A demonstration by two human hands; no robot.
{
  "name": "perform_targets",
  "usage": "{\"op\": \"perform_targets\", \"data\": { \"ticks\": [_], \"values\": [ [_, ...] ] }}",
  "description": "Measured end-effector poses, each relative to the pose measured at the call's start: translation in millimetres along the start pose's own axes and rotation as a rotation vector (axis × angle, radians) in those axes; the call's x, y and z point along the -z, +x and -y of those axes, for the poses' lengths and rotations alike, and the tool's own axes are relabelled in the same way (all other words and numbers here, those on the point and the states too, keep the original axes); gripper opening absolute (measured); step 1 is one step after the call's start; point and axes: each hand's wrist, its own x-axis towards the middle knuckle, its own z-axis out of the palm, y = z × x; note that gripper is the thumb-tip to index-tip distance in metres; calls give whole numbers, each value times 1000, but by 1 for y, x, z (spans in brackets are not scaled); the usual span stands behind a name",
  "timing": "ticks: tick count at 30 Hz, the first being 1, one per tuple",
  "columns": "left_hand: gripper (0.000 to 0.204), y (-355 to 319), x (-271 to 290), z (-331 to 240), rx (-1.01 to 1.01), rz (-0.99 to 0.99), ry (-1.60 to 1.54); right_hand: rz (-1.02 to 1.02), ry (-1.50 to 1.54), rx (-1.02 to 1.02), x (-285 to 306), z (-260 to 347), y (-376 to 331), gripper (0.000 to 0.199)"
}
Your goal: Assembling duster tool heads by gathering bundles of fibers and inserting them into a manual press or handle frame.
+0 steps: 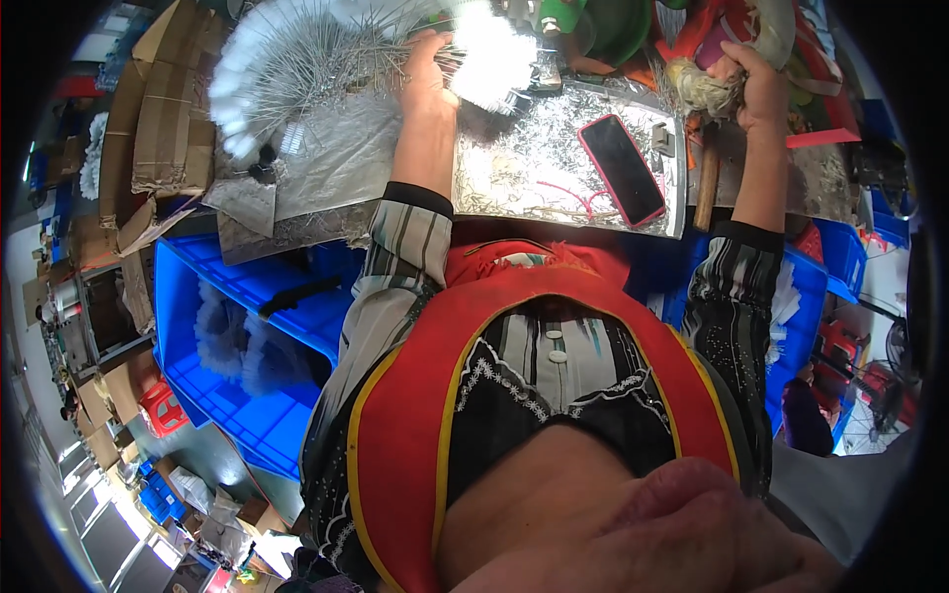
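Observation:
My left hand (428, 77) is closed around thin wire stems at the far side of the worktop. White bristle heads (492, 61) beside it are washed out by glare. Left of that hand lies a large fan-shaped pile of white brushes (287, 74), their thin metal stems pointing inward. At the far right, my right hand (759, 91) is curled against a wrinkled yellowish-white wad (704, 87); its fingertips are partly hidden. Just below the wad, a wooden handle (708, 178) points toward me. Between my arms a phone with a pink-red case (623, 170) lies on a shiny metal tray (514, 183).
Cardboard boxes (173, 109) stand left of the worktop. A blue crate (247, 336) with white fluffy pieces is below the worktop at left, another blue bin (801, 326) at right. Green and red items (613, 30) crowd the back. A red stool (163, 407) stands on the floor.

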Motion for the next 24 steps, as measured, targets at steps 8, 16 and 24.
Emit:
{"op": "perform_targets", "data": {
  "ticks": [8, 16, 24],
  "values": [
    [19, 4, 0, -5, 28, 13, 48, 107, -27, -98, -3, 35, 4, 29],
    [29, 5, 0, -16, 191, 133, 193, -97, 45, 482, -24, -61, -8, 22],
    [37, 12, 14, -22, 308, 386, 113, -41, 31, 63, -6, -9, -1, 29]
  ]
}}
